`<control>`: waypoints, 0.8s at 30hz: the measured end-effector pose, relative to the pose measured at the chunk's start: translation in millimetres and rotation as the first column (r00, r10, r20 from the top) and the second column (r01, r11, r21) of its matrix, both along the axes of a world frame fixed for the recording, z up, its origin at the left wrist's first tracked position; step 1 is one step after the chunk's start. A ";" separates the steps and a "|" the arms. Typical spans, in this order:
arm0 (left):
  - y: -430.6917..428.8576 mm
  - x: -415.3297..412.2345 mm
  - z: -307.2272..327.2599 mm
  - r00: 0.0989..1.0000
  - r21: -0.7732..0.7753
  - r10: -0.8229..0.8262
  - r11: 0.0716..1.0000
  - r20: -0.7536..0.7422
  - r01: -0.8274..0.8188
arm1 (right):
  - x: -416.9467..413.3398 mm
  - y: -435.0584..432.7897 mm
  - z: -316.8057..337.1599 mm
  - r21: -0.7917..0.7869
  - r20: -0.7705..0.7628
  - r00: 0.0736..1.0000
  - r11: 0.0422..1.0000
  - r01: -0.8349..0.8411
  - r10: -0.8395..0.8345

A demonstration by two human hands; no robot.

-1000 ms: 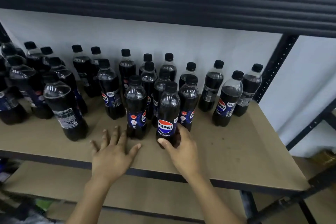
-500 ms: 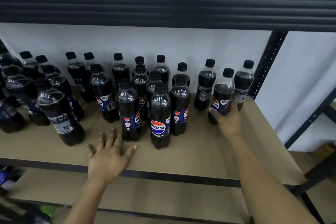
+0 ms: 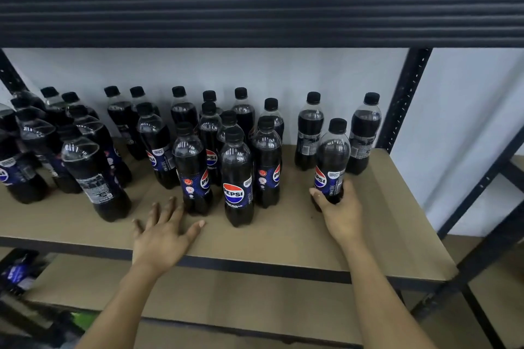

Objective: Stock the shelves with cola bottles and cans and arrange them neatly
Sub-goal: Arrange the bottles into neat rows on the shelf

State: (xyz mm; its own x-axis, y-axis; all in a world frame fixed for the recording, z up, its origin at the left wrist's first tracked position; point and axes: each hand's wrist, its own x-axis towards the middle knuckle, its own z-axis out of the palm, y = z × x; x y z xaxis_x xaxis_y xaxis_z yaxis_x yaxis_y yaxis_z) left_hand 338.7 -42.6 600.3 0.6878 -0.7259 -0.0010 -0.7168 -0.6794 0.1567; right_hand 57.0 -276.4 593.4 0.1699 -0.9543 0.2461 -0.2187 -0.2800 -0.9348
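Observation:
Several black-capped Pepsi cola bottles stand on the tan shelf board (image 3: 283,238). My right hand (image 3: 341,211) grips the base of one upright bottle (image 3: 331,159) at the right, just in front of two bottles by the back wall. My left hand (image 3: 163,232) rests flat on the board with fingers spread, its fingertips near the foot of a front bottle (image 3: 192,170). A bottle with its Pepsi logo facing me (image 3: 236,178) stands between my hands. No cans are in view.
The shelf above (image 3: 255,11) overhangs the bottles. A black upright post (image 3: 405,99) bounds the right side. A lower shelf (image 3: 226,303) lies beneath, with dark packaging (image 3: 17,272) at far left. Bare board lies along the shelf's front and right.
My right hand left the logo-facing bottle, moved right and took hold of the right-hand bottle, which now stands slightly nearer the front. My left hand has stayed flat on the board.

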 end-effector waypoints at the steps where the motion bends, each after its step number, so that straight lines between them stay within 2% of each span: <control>1: 0.4 0.1 -0.4 1.000 -0.005 0.001 1.000 -0.001 -0.001 | -1.2 4.2 0.0 -0.002 0.009 1.000 1.000 -0.004 0.004; 5: 2.2 0.3 -0.8 1.000 -0.047 -0.003 0.999 -0.017 0.002 | -6.9 25.0 -0.2 -0.019 -0.009 1.000 1.000 0.015 -0.015; 7: 4.5 0.7 -4.3 1.000 -0.127 -0.011 0.992 -0.003 0.010 | -5.6 43.5 4.9 0.020 0.042 0.999 1.000 -0.011 0.010; 9: 9.0 -3.7 -4.5 0.998 -0.338 0.004 0.941 -0.063 -0.025 | -0.9 68.0 12.2 0.075 0.113 0.993 0.997 -0.023 0.014; 10: 12.2 -8.6 -2.5 0.984 -0.488 -0.006 0.869 -0.177 -0.082 | 3.3 82.1 14.6 0.098 0.140 0.990 0.995 -0.033 0.019; 12: 20.3 -27.6 5.9 0.906 -0.713 -0.130 0.665 -0.403 -0.222 | 14.4 111.3 17.1 0.107 0.174 0.982 0.990 -0.087 0.068; 13: 23.6 -38.2 12.5 0.869 -0.760 -0.207 0.600 -0.450 -0.251 | 21.2 125.3 18.4 0.106 0.182 0.978 0.987 -0.124 0.103; 14: 27.5 -47.4 19.5 0.836 -0.784 -0.289 0.573 -0.466 -0.239 | 28.9 138.0 18.1 0.100 0.185 0.973 0.983 -0.155 0.134; 17: 32.4 -59.8 31.6 0.672 -0.785 -0.509 0.592 -0.538 -0.181 | 56.6 165.8 14.8 0.048 0.180 0.968 0.981 -0.188 0.177; 20: 26.4 -54.1 41.7 0.510 -0.783 -0.624 0.594 -0.592 -0.183 | 83.6 183.3 19.1 -0.019 0.131 0.972 0.981 -0.195 0.196; 24: 24.0 -39.5 44.8 0.414 -0.785 -0.682 0.599 -0.603 -0.157 | 106.3 193.8 19.6 -0.042 0.102 0.973 0.978 -0.205 0.208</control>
State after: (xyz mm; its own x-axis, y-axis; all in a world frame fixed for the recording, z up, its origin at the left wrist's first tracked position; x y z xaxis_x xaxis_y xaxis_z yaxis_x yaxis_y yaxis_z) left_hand 299.1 -18.7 645.1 0.3978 -0.9043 0.1551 -0.0496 0.1476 0.9878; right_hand 163.3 -82.7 613.1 0.3341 -0.8928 0.3021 -0.0540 -0.3381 -0.9396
